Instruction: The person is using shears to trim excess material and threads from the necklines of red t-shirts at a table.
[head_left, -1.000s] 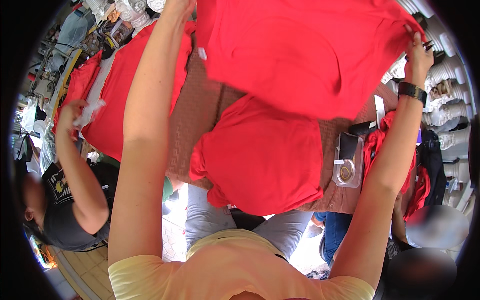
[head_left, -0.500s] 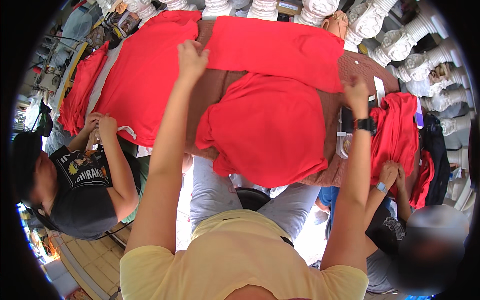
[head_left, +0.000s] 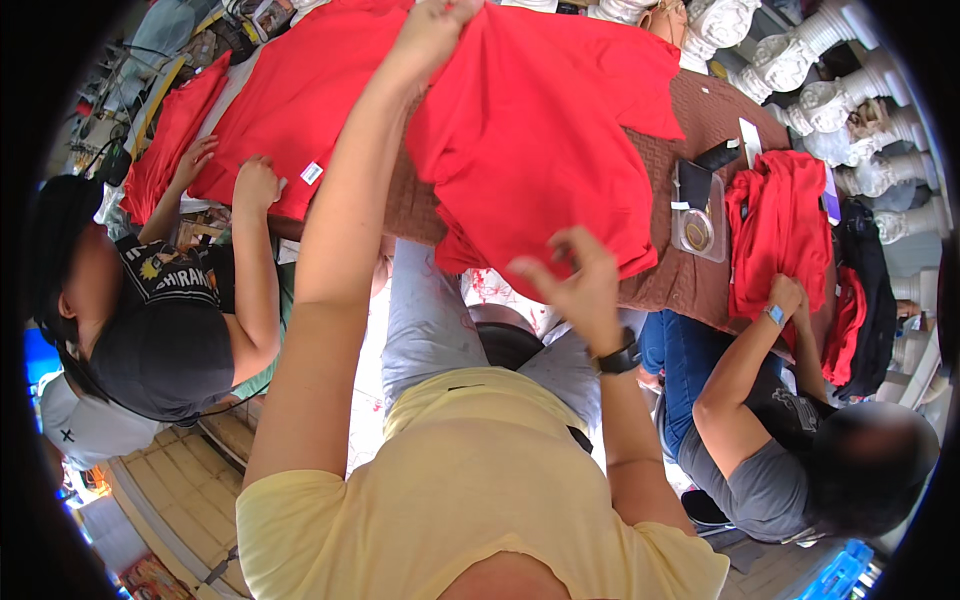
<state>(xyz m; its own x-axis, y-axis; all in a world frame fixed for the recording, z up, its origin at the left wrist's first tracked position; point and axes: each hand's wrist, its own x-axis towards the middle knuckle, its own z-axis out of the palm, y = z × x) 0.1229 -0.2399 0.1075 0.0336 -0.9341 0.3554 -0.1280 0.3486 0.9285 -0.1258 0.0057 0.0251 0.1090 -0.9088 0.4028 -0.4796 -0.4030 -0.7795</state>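
Note:
A red shirt point(head_left: 545, 130) lies spread and wrinkled across the brown quilted cloth point(head_left: 415, 195) in front of me. My left hand point(head_left: 432, 40) is stretched to the far side, its fingers closed on the shirt's far left edge. Closer to my body, my right hand point(head_left: 583, 285), with a black watch on the wrist, hovers by the shirt's near edge. Its fingers are spread and hold nothing.
At left, a co-worker's hand point(head_left: 258, 185) is at another red garment point(head_left: 300, 75) with a white tag. At right, a second co-worker's hands point(head_left: 787, 295) grip a bunched red garment point(head_left: 780, 215). A clear plastic box point(head_left: 699, 232) lies between. White carved balusters point(head_left: 800, 85) line the far side.
My left hand has moved farther away, drawing the red cloth over the heap. My right hand has come down and inward from the far right corner, now open. The left co-worker's hands have parted.

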